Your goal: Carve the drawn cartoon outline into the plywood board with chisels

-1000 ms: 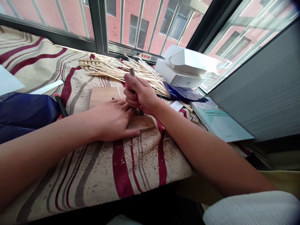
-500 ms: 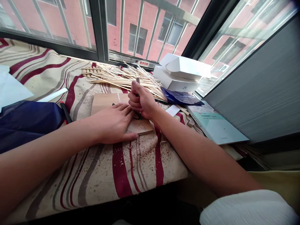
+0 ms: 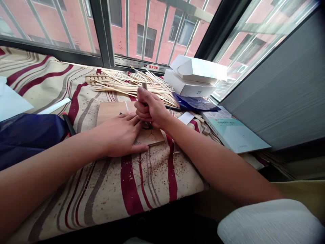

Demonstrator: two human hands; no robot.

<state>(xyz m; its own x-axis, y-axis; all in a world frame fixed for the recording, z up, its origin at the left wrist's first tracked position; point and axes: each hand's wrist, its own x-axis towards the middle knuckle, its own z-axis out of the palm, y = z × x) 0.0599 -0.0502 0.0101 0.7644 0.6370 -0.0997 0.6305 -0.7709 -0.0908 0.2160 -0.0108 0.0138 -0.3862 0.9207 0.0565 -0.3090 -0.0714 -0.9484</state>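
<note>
A flat wooden board [image 3: 108, 110] lies on the striped cloth, with dark carved or drawn marks near its front right corner. My left hand [image 3: 122, 130] is spread flat across the board, thumb out over its front edge. Beside those fingertips, my right hand [image 3: 152, 110] is closed in an upright fist around a carving tool [image 3: 144, 85]. Only the round handle end shows above the fist; its blade is hidden behind the hands. Wood chips [image 3: 162, 162] are scattered over the cloth in front of the board.
Thin wooden sticks [image 3: 127, 83] are heaped behind the board. White boxes [image 3: 196, 81] stand by the window, near a dark blue plastic sheet [image 3: 195, 103] and a book [image 3: 236, 134]. At left are a blue bag [image 3: 30, 135] and a red-and-black tool [image 3: 68, 124].
The whole view has shifted slightly. My left hand stays flat on the board, and my right fist keeps its grip on the tool, with hardly any movement against the board.
</note>
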